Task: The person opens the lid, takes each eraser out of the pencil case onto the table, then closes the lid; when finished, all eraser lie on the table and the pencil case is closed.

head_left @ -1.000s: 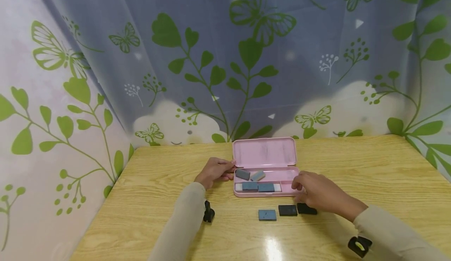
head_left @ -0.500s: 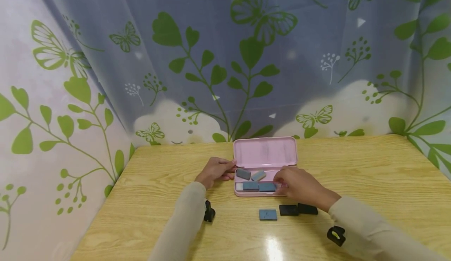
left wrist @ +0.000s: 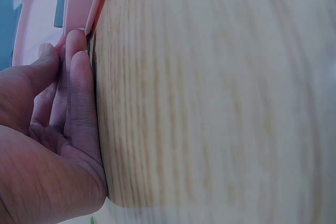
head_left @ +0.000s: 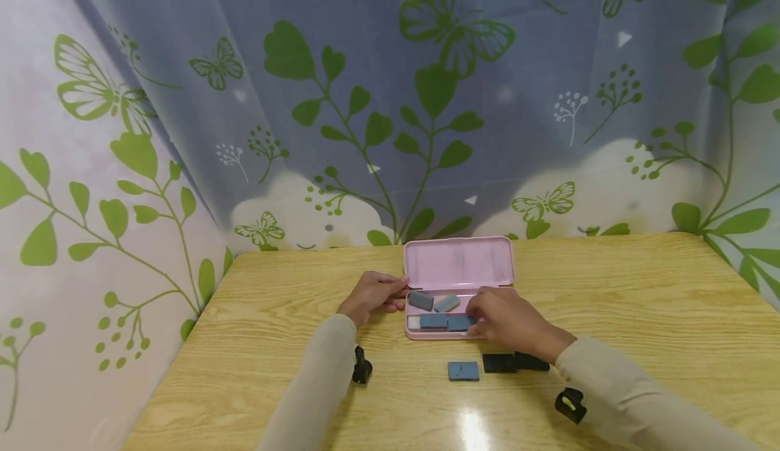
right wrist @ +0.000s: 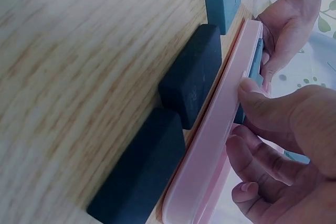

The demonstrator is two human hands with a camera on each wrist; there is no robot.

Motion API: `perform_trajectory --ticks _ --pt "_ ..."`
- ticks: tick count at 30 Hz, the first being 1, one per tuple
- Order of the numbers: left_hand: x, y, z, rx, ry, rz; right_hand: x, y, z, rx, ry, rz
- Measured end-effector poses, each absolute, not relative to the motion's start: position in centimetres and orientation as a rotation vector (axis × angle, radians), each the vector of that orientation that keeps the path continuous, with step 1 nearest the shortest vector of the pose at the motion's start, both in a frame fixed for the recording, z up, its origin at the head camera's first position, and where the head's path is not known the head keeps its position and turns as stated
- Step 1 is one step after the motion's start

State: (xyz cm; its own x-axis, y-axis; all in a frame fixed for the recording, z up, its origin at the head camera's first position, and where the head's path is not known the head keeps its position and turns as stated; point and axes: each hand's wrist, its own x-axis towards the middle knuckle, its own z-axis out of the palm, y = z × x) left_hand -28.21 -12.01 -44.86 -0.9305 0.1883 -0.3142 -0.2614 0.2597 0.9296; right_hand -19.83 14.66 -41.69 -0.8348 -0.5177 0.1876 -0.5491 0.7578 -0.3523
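Blue cloth [head_left: 365, 51] printed with green leaves and butterflies hangs behind a wood-grain counter [head_left: 274, 397]. Near the middle of the counter's back edge lies a pink case [head_left: 439, 335], its lid [head_left: 458, 261] raised on the side toward the cloth. A grey block [head_left: 420, 301] and a pale-and-blue block [head_left: 447, 303] lie in the case's back compartment, toward its left end. Two blue blocks [head_left: 433, 321] sit end to end in the front compartment, a white piece [head_left: 414, 322] showing at their left. The right hand [head_left: 508, 319] reaches in with bent fingers touching the right-hand one; whether they pinch it, I cannot tell. At the case's left end, the left hand [head_left: 372, 295] touches it with fingers straight and close together, thumb apart. Nearer the counter's front, just before the case, lie a loose blue block [head_left: 463, 371] and two black blocks [head_left: 500, 363] in a row. Each beige sleeve [head_left: 311, 376] has a black device [head_left: 361, 368] at the wrist.
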Motion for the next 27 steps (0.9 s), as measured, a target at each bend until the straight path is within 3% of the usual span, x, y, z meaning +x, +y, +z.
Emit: perform_trajectory --ticks 27 --pt "-28.05 -11.99 -44.50 -0.073 2.160 1.712 -19.56 14.51 -41.44 0.803 -2.885 0.718"
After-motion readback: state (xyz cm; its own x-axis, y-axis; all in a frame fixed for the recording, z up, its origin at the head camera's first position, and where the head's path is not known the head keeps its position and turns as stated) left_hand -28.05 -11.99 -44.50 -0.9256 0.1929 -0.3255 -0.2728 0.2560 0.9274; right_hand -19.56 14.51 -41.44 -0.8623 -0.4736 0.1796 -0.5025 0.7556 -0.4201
